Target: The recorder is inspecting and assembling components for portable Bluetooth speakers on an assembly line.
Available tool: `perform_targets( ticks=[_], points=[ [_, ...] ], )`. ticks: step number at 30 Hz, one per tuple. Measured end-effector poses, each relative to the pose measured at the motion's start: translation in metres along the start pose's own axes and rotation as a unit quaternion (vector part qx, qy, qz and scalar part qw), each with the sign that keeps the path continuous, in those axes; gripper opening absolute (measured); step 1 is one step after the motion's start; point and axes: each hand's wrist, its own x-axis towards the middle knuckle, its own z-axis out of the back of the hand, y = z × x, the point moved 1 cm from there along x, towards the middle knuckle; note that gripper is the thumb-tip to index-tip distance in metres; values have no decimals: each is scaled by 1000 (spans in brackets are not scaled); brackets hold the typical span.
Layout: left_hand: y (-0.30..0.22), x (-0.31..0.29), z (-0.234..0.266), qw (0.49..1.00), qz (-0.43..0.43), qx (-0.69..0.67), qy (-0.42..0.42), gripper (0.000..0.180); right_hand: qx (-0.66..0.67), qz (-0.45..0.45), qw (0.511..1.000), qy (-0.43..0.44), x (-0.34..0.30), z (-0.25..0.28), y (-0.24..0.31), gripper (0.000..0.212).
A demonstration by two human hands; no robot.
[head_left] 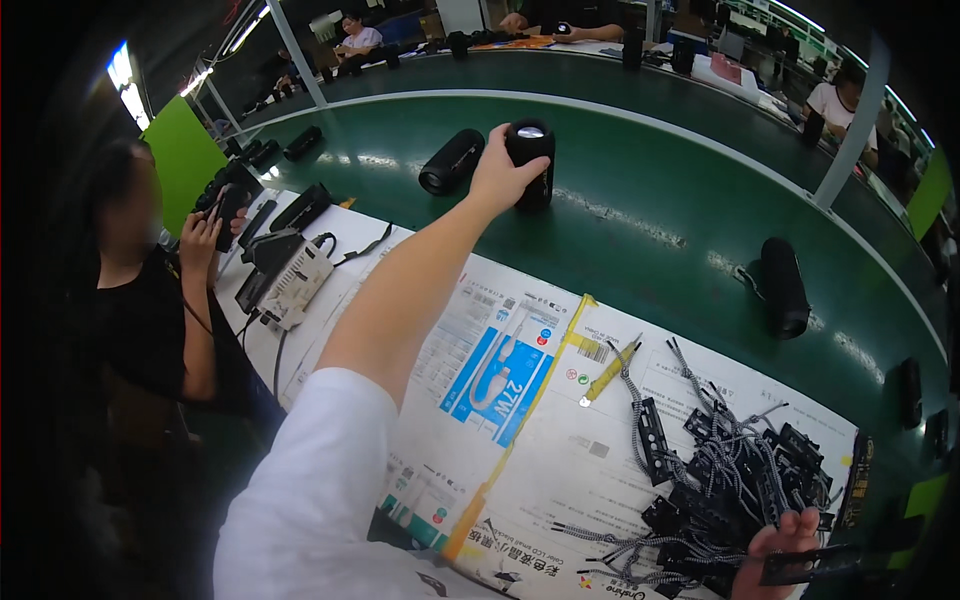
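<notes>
On the green conveyor belt, my left hand (pixel 503 177) is closed around a black cylindrical speaker (pixel 536 190) that stands upright, its round silvery end facing up. Just left of it another black cylindrical speaker (pixel 452 161) lies on its side, apart from my hand. At the lower right my right hand (pixel 778 556) has curled fingers around a long black plastic part (pixel 815 566). That hand is beside a tangled heap of black plastic brackets (pixel 705 500) with black-and-white braided cords (pixel 630 545).
A slim yellow tool (pixel 608 378) lies on the cardboard-covered table (pixel 560 470). Farther right, a speaker with a cord (pixel 783 288) rests on the belt (pixel 640 220). At left, a co-worker (pixel 150 300) handles a dark item beside a whitish box-shaped device (pixel 296 285).
</notes>
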Motion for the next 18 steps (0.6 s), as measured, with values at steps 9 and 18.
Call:
perform_targets(
  ticks=[9,18],
  points=[
    [-59,-102,39,824,175,-538,27,40,86,82,993,-12,-3,5,24,47],
    [-105,-213,44,785,265,-555,75,37,-2,-140,990,6,-4,-12,16,44]
  ],
)
